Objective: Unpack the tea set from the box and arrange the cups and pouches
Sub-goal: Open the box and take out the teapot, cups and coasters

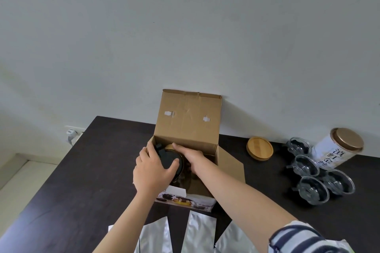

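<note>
- The left hand (153, 170) grips the black lid of the glass teapot (171, 162), which sits inside the cardboard box (205, 146).
- The right hand (192, 155) reaches in beside the teapot, on its far right side; whether its fingers curl round it is hidden.
- Both hands are at the pot, so I think the lift goes straight up.

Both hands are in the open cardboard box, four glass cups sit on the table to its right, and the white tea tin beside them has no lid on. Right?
Not quite. In the head view the white tea tin wears a gold lid. The rest holds: left hand and right hand are in the cardboard box, four glass cups to its right.
</note>
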`<state>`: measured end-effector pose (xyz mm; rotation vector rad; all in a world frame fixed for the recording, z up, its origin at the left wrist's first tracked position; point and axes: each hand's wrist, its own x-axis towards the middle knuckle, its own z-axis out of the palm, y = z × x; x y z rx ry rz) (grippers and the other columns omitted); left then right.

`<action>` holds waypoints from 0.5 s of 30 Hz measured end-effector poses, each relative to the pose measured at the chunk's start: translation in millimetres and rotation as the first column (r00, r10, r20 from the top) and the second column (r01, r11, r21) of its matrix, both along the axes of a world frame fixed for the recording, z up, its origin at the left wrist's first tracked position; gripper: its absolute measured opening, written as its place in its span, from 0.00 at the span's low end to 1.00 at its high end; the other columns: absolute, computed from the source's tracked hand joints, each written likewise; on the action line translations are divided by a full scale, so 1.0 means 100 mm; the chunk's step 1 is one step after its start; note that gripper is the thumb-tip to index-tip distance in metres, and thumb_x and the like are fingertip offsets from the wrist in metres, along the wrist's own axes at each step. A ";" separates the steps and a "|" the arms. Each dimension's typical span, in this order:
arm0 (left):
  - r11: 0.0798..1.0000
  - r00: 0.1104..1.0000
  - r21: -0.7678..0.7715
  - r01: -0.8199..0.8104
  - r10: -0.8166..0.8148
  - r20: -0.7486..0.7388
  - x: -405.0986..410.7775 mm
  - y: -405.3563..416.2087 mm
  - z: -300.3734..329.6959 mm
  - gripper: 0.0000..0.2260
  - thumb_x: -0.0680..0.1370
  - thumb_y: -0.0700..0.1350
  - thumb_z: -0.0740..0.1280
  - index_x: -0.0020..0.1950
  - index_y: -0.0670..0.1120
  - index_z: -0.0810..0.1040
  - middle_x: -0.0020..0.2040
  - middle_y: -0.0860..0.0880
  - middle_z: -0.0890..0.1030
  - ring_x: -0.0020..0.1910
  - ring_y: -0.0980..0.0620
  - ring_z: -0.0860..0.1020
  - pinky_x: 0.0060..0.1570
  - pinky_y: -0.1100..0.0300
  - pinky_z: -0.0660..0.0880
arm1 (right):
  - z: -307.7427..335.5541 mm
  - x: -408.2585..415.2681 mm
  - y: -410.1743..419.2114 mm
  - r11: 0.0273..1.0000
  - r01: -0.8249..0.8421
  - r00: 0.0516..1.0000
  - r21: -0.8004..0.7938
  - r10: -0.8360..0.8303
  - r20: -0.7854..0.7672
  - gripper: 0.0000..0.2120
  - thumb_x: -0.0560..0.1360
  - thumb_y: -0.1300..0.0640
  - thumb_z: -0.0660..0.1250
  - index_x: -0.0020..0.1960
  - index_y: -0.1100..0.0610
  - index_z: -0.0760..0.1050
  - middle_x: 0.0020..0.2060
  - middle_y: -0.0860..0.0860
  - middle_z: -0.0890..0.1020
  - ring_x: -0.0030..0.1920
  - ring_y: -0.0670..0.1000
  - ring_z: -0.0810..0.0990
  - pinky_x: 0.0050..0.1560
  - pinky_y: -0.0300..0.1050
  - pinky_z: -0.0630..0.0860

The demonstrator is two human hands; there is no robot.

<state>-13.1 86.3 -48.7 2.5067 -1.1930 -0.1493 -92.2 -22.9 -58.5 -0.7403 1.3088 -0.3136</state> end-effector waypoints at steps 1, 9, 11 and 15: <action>1.000 1.000 -0.002 0.002 -0.002 0.000 0.00 0.00 0.00 0.44 0.70 0.70 0.60 0.76 0.45 0.52 0.71 0.41 0.65 0.68 0.41 0.68 0.57 0.49 0.74 | 0.00 0.00 0.00 1.000 -0.012 1.000 0.001 0.012 0.004 0.53 0.55 0.42 0.82 0.72 0.61 0.64 0.68 0.56 0.72 0.68 0.58 0.69 0.69 0.55 0.65; 1.000 1.000 0.004 0.003 -0.003 -0.002 -0.01 0.00 0.03 0.44 0.70 0.70 0.60 0.76 0.44 0.51 0.72 0.41 0.65 0.68 0.41 0.67 0.58 0.49 0.73 | -0.04 -0.03 0.03 0.996 0.089 0.996 0.008 -0.090 0.030 0.63 0.45 0.41 0.83 0.72 0.59 0.60 0.62 0.58 0.75 0.62 0.59 0.75 0.64 0.58 0.72; 1.000 1.000 0.005 0.005 -0.005 -0.003 -0.01 0.01 0.04 0.44 0.70 0.70 0.60 0.76 0.44 0.51 0.72 0.41 0.65 0.68 0.41 0.67 0.57 0.49 0.73 | 0.03 -0.07 0.05 0.994 0.112 0.993 -0.005 -0.112 0.022 0.62 0.47 0.41 0.82 0.73 0.59 0.59 0.63 0.58 0.74 0.63 0.59 0.74 0.65 0.57 0.72; 1.000 1.000 0.012 0.002 -0.002 0.001 -0.01 0.01 0.04 0.44 0.71 0.70 0.59 0.76 0.44 0.51 0.71 0.41 0.65 0.68 0.40 0.67 0.57 0.49 0.73 | 0.20 -0.14 0.05 0.986 0.156 0.988 -0.054 -0.155 0.017 0.54 0.54 0.41 0.82 0.72 0.59 0.60 0.62 0.56 0.74 0.62 0.58 0.74 0.65 0.53 0.72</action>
